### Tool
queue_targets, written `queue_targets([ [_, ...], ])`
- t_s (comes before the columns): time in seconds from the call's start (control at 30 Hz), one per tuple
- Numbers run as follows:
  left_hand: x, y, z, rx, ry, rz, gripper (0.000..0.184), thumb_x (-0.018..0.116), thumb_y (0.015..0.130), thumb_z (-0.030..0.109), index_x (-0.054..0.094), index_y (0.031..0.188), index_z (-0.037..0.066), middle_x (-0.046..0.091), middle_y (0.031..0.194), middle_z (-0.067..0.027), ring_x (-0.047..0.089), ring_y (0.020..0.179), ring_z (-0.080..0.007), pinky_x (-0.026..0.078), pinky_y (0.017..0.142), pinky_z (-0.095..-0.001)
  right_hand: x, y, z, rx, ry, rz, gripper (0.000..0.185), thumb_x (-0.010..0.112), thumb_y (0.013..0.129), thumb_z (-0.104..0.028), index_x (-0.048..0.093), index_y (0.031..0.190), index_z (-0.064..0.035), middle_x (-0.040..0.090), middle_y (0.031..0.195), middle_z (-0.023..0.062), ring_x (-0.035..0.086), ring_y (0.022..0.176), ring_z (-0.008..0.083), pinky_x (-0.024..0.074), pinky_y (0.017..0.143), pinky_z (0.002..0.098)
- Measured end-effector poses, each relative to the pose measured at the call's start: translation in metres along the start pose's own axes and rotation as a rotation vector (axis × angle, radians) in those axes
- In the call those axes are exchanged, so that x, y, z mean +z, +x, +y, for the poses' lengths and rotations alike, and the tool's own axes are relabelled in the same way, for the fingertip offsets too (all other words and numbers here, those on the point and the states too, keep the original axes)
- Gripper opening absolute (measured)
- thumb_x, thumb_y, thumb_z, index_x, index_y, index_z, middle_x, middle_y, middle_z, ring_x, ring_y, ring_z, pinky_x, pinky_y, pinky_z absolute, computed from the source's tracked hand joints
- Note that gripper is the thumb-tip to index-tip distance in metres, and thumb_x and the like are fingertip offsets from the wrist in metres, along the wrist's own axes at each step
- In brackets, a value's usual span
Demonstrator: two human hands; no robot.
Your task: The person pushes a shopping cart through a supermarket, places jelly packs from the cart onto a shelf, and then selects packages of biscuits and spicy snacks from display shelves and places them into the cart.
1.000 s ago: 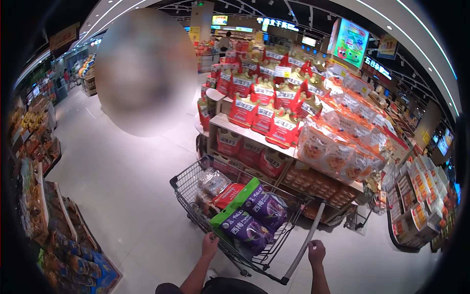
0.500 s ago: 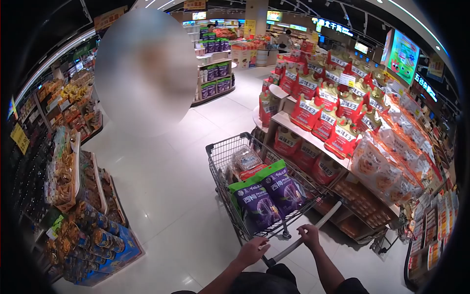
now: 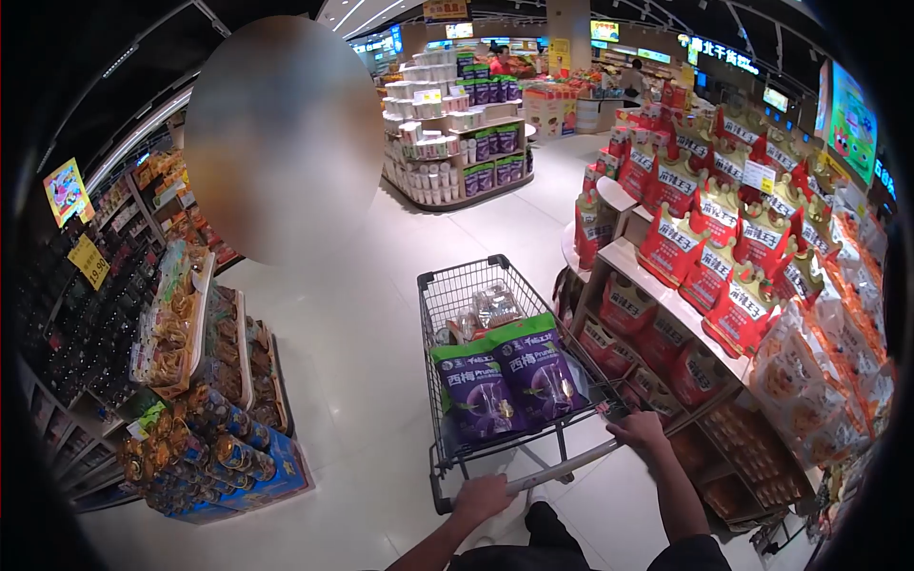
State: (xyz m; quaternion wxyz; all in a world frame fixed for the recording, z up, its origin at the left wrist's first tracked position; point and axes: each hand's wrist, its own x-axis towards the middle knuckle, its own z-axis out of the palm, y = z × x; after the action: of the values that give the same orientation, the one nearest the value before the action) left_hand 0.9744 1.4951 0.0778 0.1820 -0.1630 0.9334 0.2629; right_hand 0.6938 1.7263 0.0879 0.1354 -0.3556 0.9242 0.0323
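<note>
A black wire shopping cart (image 3: pixel 430 314) stands in front of me, its grey handle bar (image 3: pixel 571 464) running across just above my feet. Around the handle's left end my left hand (image 3: pixel 483 496) is closed. My right hand (image 3: pixel 640 431) grips the bar near its right end, fingers partly hidden. Inside the cart, two purple and green bags of prunes lean side by side: the left prune bag (image 3: pixel 479 395) and the right prune bag (image 3: pixel 541 376). Behind them lies a clear plastic pack (image 3: pixel 495 305), its contents too small to tell.
Close along the cart's right side runs a shelf with red snack bags (image 3: pixel 671 243). On the left stand a blue carton display (image 3: pixel 276 476) and trays of packaged snacks (image 3: pixel 176 319). Pale floor (image 3: pixel 357 314) stretches ahead towards a stand of white tubs (image 3: pixel 433 181). A blurred patch hides the upper left.
The cart has turned to point more straight ahead. My right hand has moved right along the handle and closed on it; my left hand has lowered onto the bar. The shelves have shifted right in view.
</note>
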Motion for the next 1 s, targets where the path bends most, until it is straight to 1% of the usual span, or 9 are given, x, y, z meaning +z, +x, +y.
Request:
queue_targets([
  [0.13, -0.035, 0.032, -0.013, -0.162, 0.07, -0.079, 0.049, 0.056, 0.079, 0.057, 0.065, 0.096, 0.012, 0.066, 0.094, -0.0122, 0.063, 0.093, -0.0324, 0.05, 0.081, -0.0445, -0.038, 0.051, -0.009, -0.215, -0.055, -0.286, 0.073, 0.028, 0.08, -0.078, 0.073, 0.079, -0.0205, 0.068, 0.079, 0.0082, 0.065, 0.079, 0.0287, 0.0485, 0.067, 0.0393],
  [0.2, -0.049, 0.046, -0.018, -0.198, 0.06, -0.124, 0.041, 0.057, 0.078, 0.05, 0.066, 0.095, 0.013, 0.067, 0.093, -0.0132, 0.064, 0.091, -0.0324, 0.051, 0.078, -0.0451, -0.044, 0.08, -0.007, -0.322, -0.01, -0.273, 0.071, 0.036, 0.077, -0.079, 0.074, 0.078, -0.0185, 0.067, 0.072, 0.0084, 0.065, 0.073, 0.0298, 0.0481, 0.063, 0.0397],
  [0.33, -0.072, 0.078, -0.028, -0.256, 0.09, -0.033, 0.043, 0.061, 0.075, 0.054, 0.068, 0.094, 0.016, 0.068, 0.091, -0.0121, 0.065, 0.089, -0.0321, 0.051, 0.077, -0.0443, -0.058, 0.138, -0.007, -0.449, -0.076, -0.285, 0.079, 0.049, 0.058, -0.087, 0.072, 0.092, -0.02, 0.068, 0.08, 0.0088, 0.066, 0.08, 0.0289, 0.0505, 0.07, 0.0397],
  [0.47, -0.097, 0.106, -0.041, -0.272, 0.146, 0.136, 0.038, 0.062, 0.074, 0.052, 0.068, 0.092, 0.019, 0.068, 0.084, -0.0093, 0.066, 0.083, -0.0302, 0.052, 0.074, -0.0442, -0.067, 0.204, -0.021, -0.491, -0.143, -0.256, 0.052, 0.069, 0.058, -0.061, 0.072, 0.085, -0.0178, 0.068, 0.079, 0.0092, 0.067, 0.076, 0.0299, 0.0525, 0.069, 0.039],
  [0.5, -0.104, 0.116, -0.048, -0.287, 0.137, 0.151, 0.037, 0.062, 0.074, 0.051, 0.068, 0.092, 0.019, 0.068, 0.084, -0.0092, 0.066, 0.083, -0.0301, 0.052, 0.074, -0.0441, -0.068, 0.22, -0.023, -0.506, -0.149, -0.248, 0.052, 0.069, 0.058, -0.061, 0.072, 0.085, -0.0178, 0.068, 0.079, 0.0092, 0.067, 0.076, 0.0299, 0.0525, 0.069, 0.039],
  [0.57, -0.115, 0.136, -0.064, -0.301, 0.121, 0.181, 0.037, 0.061, 0.073, 0.05, 0.069, 0.091, 0.018, 0.068, 0.086, -0.0091, 0.066, 0.083, -0.03, 0.052, 0.075, -0.0436, -0.076, 0.245, -0.033, -0.463, -0.151, -0.157, 0.037, 0.066, 0.061, -0.045, 0.072, 0.08, -0.0131, 0.068, 0.076, 0.0124, 0.067, 0.073, 0.0304, 0.0533, 0.069, 0.0399],
  [0.67, -0.137, 0.166, -0.091, -0.339, 0.151, 0.165, 0.038, 0.061, 0.073, 0.049, 0.069, 0.09, 0.017, 0.068, 0.086, -0.0093, 0.065, 0.084, -0.03, 0.052, 0.076, -0.0429, -0.092, 0.28, -0.054, -0.454, -0.13, -0.097, 0.033, 0.062, 0.059, -0.037, 0.072, 0.075, -0.01, 0.067, 0.072, 0.0142, 0.067, 0.07, 0.0307, 0.0538, 0.067, 0.0399],
  [0.93, -0.211, 0.236, -0.169, -0.33, 0.107, 0.296, 0.04, 0.064, 0.069, 0.047, 0.071, 0.09, 0.014, 0.068, 0.088, -0.0121, 0.066, 0.085, -0.0303, 0.052, 0.078, -0.0416, -0.108, 0.395, -0.106, -0.44, -0.2, -0.012, 0.034, 0.062, 0.06, -0.041, 0.072, 0.073, -0.0119, 0.066, 0.07, 0.0125, 0.066, 0.069, 0.0306, 0.0533, 0.065, 0.0405],
  [1.0, -0.239, 0.254, -0.181, -0.34, 0.079, 0.313, 0.04, 0.064, 0.068, 0.045, 0.071, 0.089, 0.011, 0.068, 0.088, -0.013, 0.066, 0.085, -0.0309, 0.053, 0.078, -0.0414, -0.121, 0.422, -0.122, -0.424, -0.218, -0.048, 0.034, 0.06, 0.063, -0.039, 0.072, 0.078, -0.0108, 0.068, 0.079, 0.0135, 0.067, 0.076, 0.0306, 0.0533, 0.071, 0.0401],
])
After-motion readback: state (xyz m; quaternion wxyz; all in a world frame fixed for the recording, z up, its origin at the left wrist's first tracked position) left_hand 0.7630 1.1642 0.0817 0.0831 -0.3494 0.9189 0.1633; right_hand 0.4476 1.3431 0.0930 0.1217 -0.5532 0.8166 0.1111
